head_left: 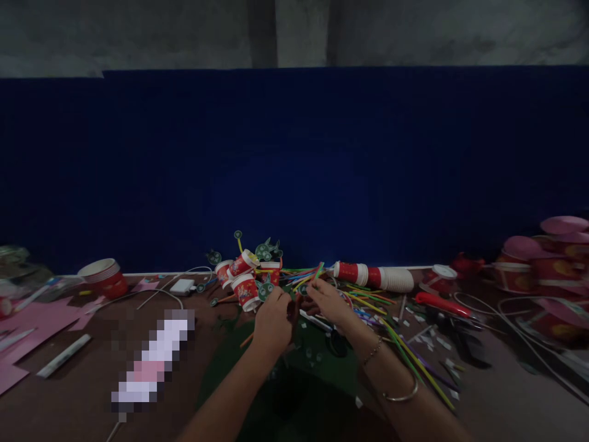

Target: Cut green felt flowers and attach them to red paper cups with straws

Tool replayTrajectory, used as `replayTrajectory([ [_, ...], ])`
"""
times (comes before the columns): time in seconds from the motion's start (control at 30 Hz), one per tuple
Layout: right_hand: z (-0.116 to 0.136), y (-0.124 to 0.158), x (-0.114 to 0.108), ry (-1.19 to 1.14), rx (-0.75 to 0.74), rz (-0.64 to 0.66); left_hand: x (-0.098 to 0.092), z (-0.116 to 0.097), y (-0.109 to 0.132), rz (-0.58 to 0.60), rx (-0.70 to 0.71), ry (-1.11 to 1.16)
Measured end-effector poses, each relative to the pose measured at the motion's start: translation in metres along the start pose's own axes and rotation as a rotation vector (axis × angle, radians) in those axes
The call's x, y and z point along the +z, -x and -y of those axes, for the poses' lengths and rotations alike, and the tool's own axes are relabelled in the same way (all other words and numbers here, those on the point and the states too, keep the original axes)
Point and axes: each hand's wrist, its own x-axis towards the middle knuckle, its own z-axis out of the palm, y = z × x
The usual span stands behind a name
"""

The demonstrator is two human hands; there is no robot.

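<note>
In the middle of the table, my left hand (pixel 273 318) is closed, its fingertips pressed together and hiding what they hold. A green paper cutout (pixel 265 290) with round pale marks shows just beyond its knuckles; I cannot tell whether it is touched. My right hand (pixel 327 301) is closed close beside it, with a thin green straw (pixel 318 271) sticking up from the fingers. Red patterned paper cups (pixel 245 291) lie tipped behind my left hand, some with green cutouts on sticks. Coloured straws (pixel 368 301) lie spread around my right hand.
A row of nested paper cups (pixel 381 276) lies against the blue partition (pixel 294 166). Red-handled scissors or a cutter (pixel 444 305), white scraps and cables lie on the right. Pink paper (pixel 41 325), a white marker (pixel 64 356), a white charger (pixel 183 286) and stacked cups (pixel 103 277) are left.
</note>
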Motion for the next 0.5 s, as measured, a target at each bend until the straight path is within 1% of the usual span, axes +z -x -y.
replayTrajectory([
  [0.13,-0.0003,-0.0004,-0.0024,0.044,-0.078,-0.048,-0.0016,-0.0036,0.0001,-0.057,-0.061,-0.009],
  [0.27,-0.0025,-0.0005,-0.0027,0.146,-0.091,-0.044,0.0003,-0.0051,0.0013,-0.074,-0.038,-0.023],
  [0.4,-0.0059,-0.0023,-0.0030,0.191,-0.110,-0.060,0.0042,-0.0046,0.0024,-0.089,-0.025,0.001],
  [0.5,-0.0080,-0.0041,-0.0054,0.262,-0.160,-0.066,0.0059,-0.0039,0.0032,-0.087,-0.020,0.001],
])
